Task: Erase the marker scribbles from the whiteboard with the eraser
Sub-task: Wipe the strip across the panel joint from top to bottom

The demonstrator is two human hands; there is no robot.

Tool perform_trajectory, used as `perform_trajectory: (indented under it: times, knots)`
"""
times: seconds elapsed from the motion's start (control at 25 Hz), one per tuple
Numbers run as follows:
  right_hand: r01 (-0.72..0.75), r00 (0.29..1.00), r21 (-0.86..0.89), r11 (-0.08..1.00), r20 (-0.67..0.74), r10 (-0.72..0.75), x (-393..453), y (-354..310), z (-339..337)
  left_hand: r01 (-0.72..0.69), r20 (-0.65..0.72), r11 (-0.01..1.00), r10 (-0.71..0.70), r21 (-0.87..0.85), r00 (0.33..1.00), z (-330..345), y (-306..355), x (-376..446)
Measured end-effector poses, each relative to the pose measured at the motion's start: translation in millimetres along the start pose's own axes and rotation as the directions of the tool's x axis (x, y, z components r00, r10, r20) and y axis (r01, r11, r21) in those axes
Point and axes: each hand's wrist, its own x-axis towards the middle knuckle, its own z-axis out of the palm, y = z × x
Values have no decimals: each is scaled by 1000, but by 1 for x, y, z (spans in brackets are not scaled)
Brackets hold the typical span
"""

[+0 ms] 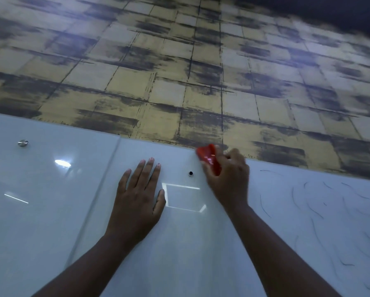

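At the top edge of the whiteboard (179, 243), right hand (228, 179) wrapped around the red eraser (209, 159), grip closed on it with fingers curled over its back; pad face hidden, so contact with the board not confirmable. Left hand (140, 196) flat on the glossy surface, fingers straight, holding nothing, just bracing. Small dark mounting hole (190, 173) between the two hands, metal standoff (22, 143) far left. Patterned wall (179, 71) above.

Step in hand, by judgement: wiping along the upper border, then moving right. Best done with the pad kept flat, firm even pressure, overlapping strokes rather than dabs, left hand kept planted to steady. Worth avoiding the edge so the eraser does not slip off onto the wall.

Scribbles (321, 211) all to the right of the grip and lower, well apart from the eraser: thin dark curved strokes spread across the right part of the board. Area under and left of the grip looks free of marks. Most erasing apparently not yet done.
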Motion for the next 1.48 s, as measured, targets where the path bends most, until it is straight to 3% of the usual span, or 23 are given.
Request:
perform_trajectory:
  times: [0.16, 0.32, 0.4, 0.48, 0.56, 0.72, 0.8, 1.0, 1.12, 1.28, 1.36, 1.48]
  knots:
    - [-346, 936, -125, 930, -107, 334, -10, 74, -42, 16, -11, 1000, -16, 6, 1000, -2, 4, -3]
    - [-488, 872, -89, 868, -86, 482, -14, 91, -60, 55, -23, 998, -54, 31, 998, -2, 15, -5]
    - [-464, 885, -67, 883, -73, 460, -21, 76, -55, 95, -24, 995, -94, 40, 995, 3, 31, -11]
    - [-343, 939, -40, 939, -54, 340, -33, 51, -47, 97, -15, 994, -96, 46, 995, 7, 48, -15]
    - [-154, 988, -10, 988, -3, 154, -44, 24, -37, 46, -11, 998, -46, 43, 999, 9, 64, -16]
    - [74, 995, -72, 995, 75, -68, -39, 19, -31, -112, 16, 993, 111, 44, 994, 14, 108, -18]
    - [56, 997, -115, 992, 64, -48, -32, 42, -37, -127, 19, 992, 126, 26, 992, 16, 117, -23]
    - [-295, 955, -215, 931, -83, 284, -26, 123, -72, -91, 13, 996, 91, 0, 996, 17, 112, -25]
    - [-357, 934, -258, 898, -106, 341, -35, 150, -86, -96, -8, 995, 96, -5, 995, 18, 114, -27]
    - [-413, 910, -175, 894, -115, 398, -52, 145, -88, -73, 19, 997, 73, -7, 997, 15, 113, -27]
    - [-368, 929, -122, 922, -100, 357, -64, 128, -86, -65, 36, 998, 65, -5, 997, 15, 115, -28]
    - [-96, 995, -91, 991, 4, 97, -95, 87, -80, -60, 54, 998, 61, -17, 997, 16, 114, -32]
